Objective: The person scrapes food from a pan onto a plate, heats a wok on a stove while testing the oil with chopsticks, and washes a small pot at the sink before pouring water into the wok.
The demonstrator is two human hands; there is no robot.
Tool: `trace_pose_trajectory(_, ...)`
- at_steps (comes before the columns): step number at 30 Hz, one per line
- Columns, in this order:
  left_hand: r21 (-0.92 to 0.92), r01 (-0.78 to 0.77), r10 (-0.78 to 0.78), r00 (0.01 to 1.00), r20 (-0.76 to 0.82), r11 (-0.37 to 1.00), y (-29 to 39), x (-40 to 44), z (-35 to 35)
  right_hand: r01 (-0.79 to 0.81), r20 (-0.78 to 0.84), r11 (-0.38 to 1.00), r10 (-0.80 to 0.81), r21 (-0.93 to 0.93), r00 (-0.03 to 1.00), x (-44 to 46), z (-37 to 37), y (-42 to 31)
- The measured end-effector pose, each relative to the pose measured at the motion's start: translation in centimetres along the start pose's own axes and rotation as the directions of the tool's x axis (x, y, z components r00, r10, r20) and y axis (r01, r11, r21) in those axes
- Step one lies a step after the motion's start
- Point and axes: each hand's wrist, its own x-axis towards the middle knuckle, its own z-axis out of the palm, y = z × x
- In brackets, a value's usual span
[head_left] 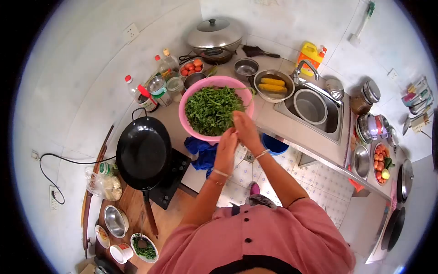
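Observation:
A pink basin [183,112] heaped with leafy greens [211,109] stands on the counter in front of me. My left hand [226,150] is at the basin's near rim, its fingers drawn together. My right hand [245,127] is just beside it on the right, over the rim, fingers curled and close to the greens. The two hands nearly meet at the fingertips. What they pinch between them is hidden or too small to make out. A long green stem lies across the top of the heap. Crumpled blue plastic or cloth [201,153] lies below the basin's left side.
A black wok [143,153] sits at the left by a dark cooktop [171,182]. Bottles [163,67] and tomatoes [191,68] stand behind the basin. To the right are a bowl of corn [273,85] and the sink [335,121]. A blue bucket [275,145] is on the floor.

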Motion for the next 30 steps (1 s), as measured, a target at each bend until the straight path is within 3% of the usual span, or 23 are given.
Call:
trace_pose_trajectory(2, -0.189, 0.093, -0.091, 0.996, 0.021, 0.978, -1.9, 2.9, 4.4, -0.014, -0.058, 0.998, 0.011, -0.054, 0.998, 1.4, -4.5, 1.0)
trace_pose_trajectory(6, -0.240, 0.175, -0.200, 0.976, -0.088, 0.955, -4.8, 9.1, 9.3, -0.041, -0.152, 0.998, 0.032, -0.056, 0.988, 5.2, -11.1, 5.6)
trace_pose_trajectory(8, -0.268, 0.167, -0.202, 0.973, -0.109, 0.949, -5.0, 12.4, 10.4, -0.075, -0.181, 0.995, 0.086, 0.064, 0.980, 7.4, -12.4, 7.9)
trace_pose_trajectory(9, 0.141, 0.047, -0.048, 0.999, 0.004, 0.989, -6.5, 14.9, 9.0, -0.120, -0.159, 0.972, 0.154, 0.200, 0.975, 8.3, -12.7, 7.6)
trace_pose_trajectory(10, 0.495, -0.152, 0.108, 0.987, 0.117, 0.856, -7.9, 17.5, 7.7, -0.123, -0.153, 0.969, 0.157, 0.213, 0.976, 9.3, -12.5, 8.2)
trace_pose_trajectory(11, 0.679, -0.223, 0.157, 0.975, 0.159, 0.699, -7.9, 19.6, 7.6, -0.186, -0.123, 0.948, 0.223, 0.260, 0.967, 10.3, -12.3, 9.1)
trace_pose_trajectory(13, 0.932, -0.325, 0.284, 0.919, 0.272, 0.161, -6.0, 22.5, 8.5, -0.268, -0.093, 0.923, 0.303, 0.277, 0.949, 12.3, -11.8, 10.6)
trace_pose_trajectory(14, 0.930, -0.329, 0.279, 0.920, 0.277, 0.164, -8.1, 25.6, 7.5, -0.270, -0.100, 0.922, 0.307, 0.276, 0.947, 13.1, -11.3, 11.1)
trace_pose_trajectory(15, 0.717, -0.302, 0.255, 0.951, 0.177, 0.628, -12.0, 29.8, 5.2, -0.318, -0.070, 0.899, 0.354, 0.302, 0.933, 13.8, -10.7, 11.6)
trace_pose_trajectory(17, 0.313, -0.196, 0.172, 0.980, 0.103, 0.929, -12.6, 33.0, 5.1, -0.410, 0.044, 0.864, 0.416, 0.292, 0.909, 15.6, -9.7, 14.9)
trace_pose_trajectory(18, 0.077, 0.131, -0.118, 0.981, -0.155, 0.988, -8.9, 33.5, 7.8, -0.409, 0.037, 0.865, 0.417, 0.290, 0.908, 16.7, -8.8, 17.7)
trace_pose_trajectory(19, -0.234, 0.387, -0.447, 0.836, -0.318, 0.892, -7.0, 34.2, 9.5, -0.367, -0.010, 0.918, 0.372, 0.152, 0.928, 17.3, -7.8, 20.4)
trace_pose_trajectory(20, -0.247, 0.392, -0.456, 0.831, -0.317, 0.886, -9.5, 36.5, 8.2, -0.406, -0.004, 0.902, 0.412, 0.148, 0.911, 17.8, -7.3, 20.3)
trace_pose_trajectory(22, 0.108, 0.437, -0.328, 0.796, -0.508, 0.893, -14.2, 40.8, 5.6, -0.484, 0.007, 0.864, 0.488, 0.139, 0.873, 18.7, -6.4, 19.8)
trace_pose_trajectory(23, 0.288, 0.484, -0.244, 0.768, -0.592, 0.826, -14.6, 41.9, 5.4, -0.584, 0.027, 0.782, 0.593, 0.216, 0.804, 19.3, -6.2, 17.9)
trace_pose_trajectory(24, 0.284, 0.484, -0.243, 0.766, -0.596, 0.828, -14.2, 42.3, 5.2, -0.672, 0.055, 0.682, 0.689, 0.289, 0.723, 19.8, -6.0, 17.3)
trace_pose_trajectory(26, 0.250, 0.662, -0.462, 0.699, -0.545, 0.707, -13.6, 42.9, 5.0, -0.682, 0.079, 0.684, 0.689, 0.260, 0.721, 20.7, -5.5, 18.8)
trace_pose_trajectory(27, 0.374, 0.695, -0.483, 0.705, -0.519, 0.614, -15.9, 44.2, 3.2, -0.710, 0.101, 0.625, 0.723, 0.324, 0.683, 21.2, -5.4, 18.3)
trace_pose_trajectory(28, 0.374, 0.698, -0.484, 0.703, -0.521, 0.611, -19.8, 45.4, 0.8, -0.732, 0.125, 0.562, 0.754, 0.385, 0.645, 21.6, -5.3, 18.0)
trace_pose_trajectory(29, 0.464, 0.569, -0.394, 0.816, -0.424, 0.679, -24.2, 46.4, -1.7, -0.734, 0.126, 0.560, 0.756, 0.386, 0.643, 21.7, -5.0, 18.3)
trace_pose_trajectory(30, 0.707, 0.477, -0.400, 0.869, -0.290, 0.523, -23.8, 46.7, -1.7, -0.701, 0.100, 0.568, 0.742, 0.432, 0.662, 22.0, -4.6, 18.5)
